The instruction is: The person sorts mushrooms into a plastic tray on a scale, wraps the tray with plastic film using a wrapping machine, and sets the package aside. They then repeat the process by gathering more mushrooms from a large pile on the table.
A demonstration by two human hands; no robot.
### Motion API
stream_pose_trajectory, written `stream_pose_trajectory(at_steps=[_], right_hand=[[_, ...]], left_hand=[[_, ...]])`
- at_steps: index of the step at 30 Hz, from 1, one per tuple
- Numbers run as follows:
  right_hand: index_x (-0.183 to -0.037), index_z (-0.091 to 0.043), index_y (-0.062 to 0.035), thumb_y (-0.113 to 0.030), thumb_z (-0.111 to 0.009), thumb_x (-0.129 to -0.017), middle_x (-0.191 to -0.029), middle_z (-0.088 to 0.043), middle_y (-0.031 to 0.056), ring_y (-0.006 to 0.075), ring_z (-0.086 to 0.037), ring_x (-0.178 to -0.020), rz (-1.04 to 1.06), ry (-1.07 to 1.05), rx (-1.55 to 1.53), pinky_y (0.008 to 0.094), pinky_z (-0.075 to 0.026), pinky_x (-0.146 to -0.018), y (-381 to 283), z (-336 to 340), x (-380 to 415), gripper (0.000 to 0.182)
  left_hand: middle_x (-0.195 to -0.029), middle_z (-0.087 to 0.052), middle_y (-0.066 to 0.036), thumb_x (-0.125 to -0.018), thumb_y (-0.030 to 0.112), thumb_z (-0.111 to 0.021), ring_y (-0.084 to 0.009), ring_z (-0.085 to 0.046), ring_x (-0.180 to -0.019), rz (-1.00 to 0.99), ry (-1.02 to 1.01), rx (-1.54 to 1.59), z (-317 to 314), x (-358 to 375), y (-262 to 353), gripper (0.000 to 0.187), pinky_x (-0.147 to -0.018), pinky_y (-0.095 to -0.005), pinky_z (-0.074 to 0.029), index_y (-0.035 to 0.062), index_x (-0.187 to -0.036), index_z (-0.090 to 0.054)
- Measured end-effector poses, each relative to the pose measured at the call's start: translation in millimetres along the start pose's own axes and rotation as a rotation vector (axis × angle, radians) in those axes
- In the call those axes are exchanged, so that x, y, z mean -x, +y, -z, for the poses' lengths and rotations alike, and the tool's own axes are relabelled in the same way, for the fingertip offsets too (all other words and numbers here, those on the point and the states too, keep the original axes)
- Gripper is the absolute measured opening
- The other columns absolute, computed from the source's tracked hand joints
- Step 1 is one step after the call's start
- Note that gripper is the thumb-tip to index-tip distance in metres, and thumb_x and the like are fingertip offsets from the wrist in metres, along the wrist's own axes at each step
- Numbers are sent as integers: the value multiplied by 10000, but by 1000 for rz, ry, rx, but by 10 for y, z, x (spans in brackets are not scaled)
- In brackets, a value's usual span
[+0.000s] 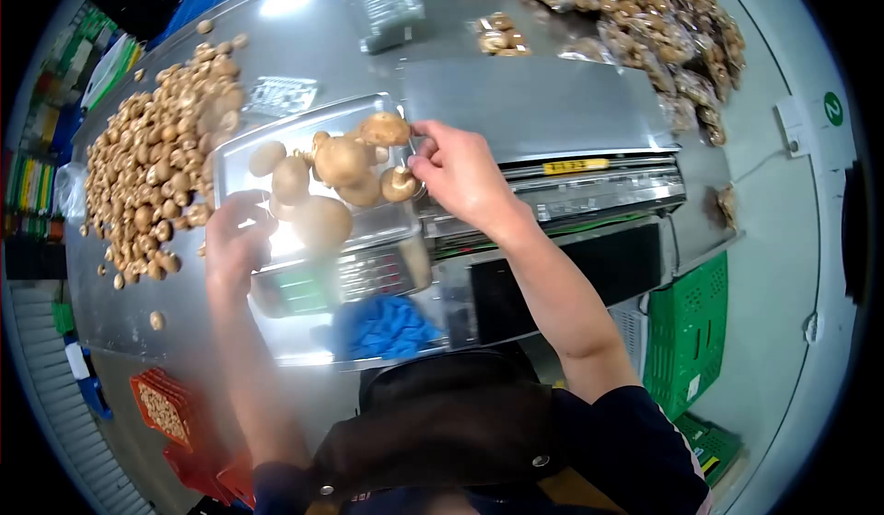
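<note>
Several brown mushrooms (343, 161) lie in a shiny rectangular metal tray (276, 128) on a weighing scale (368, 274). At the tray's right rim, my right hand (465, 174) has its fingers and thumb closed on a mushroom (384, 129). Just below its thumb is another mushroom (400, 185), its underside showing. My left hand (238, 239) is at the tray's left edge, smeared by motion. Its finger position and any contents cannot be made out. Some mushrooms in the tray's front part are blurred too.
A large pile of loose mushrooms (152, 161) covers the table's left. Bagged mushrooms (663, 32) are heaped at the back right. A wrapping machine (562, 193) stands right of the tray. A blue cloth (387, 326) lies in front. Green crates (686, 340) stand at the right.
</note>
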State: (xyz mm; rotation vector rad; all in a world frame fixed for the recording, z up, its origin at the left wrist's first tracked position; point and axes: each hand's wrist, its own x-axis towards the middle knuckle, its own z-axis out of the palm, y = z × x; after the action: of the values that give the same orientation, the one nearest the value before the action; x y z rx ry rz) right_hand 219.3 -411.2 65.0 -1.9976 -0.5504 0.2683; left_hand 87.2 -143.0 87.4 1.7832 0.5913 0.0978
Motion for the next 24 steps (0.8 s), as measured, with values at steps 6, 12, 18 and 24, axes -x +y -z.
stream_pose_trajectory(at_steps=[6,12,18,24], right_hand=[[-1203,-554,53,-53,-608,-847,-791,-651,76,116,-612,-622,-222,62,-11,256,-512,-542,681,1448,131,376],[-1253,-518,55,7,-553,-862,-796,-605,35,77,-558,-624,-348,44,-14,219,-477,-518,1415,2448,91,396],[-1256,-532,21,-57,-552,-902,-840,-599,33,89,-566,-680,-264,23,35,226,-499,-614,1629,2783,255,363],[-1208,-587,-148,-111,-661,-816,-1214,-579,56,213,-645,-882,190,-81,721,324,-521,-751,1578,3388,1090,401]], left_hand=[[-736,-573,-48,-755,20,-639,-57,-455,-425,-108,-206,9,-1581,-352,379,335,-337,-202,-296,-51,-1076,-573],[-772,-625,-117,-744,-8,-644,-88,-458,-433,-16,-314,35,-2804,-605,658,346,-362,-235,-310,-89,-1067,-552],[-793,-639,-98,-762,3,-658,-95,-510,-508,-120,-377,-206,-3076,-574,675,364,-441,-226,-391,-79,-1105,-567],[-1081,-618,-54,-760,32,-668,-204,-585,-821,-720,-350,-889,-2285,-62,710,401,-715,-303,-508,95,-1152,-608]])
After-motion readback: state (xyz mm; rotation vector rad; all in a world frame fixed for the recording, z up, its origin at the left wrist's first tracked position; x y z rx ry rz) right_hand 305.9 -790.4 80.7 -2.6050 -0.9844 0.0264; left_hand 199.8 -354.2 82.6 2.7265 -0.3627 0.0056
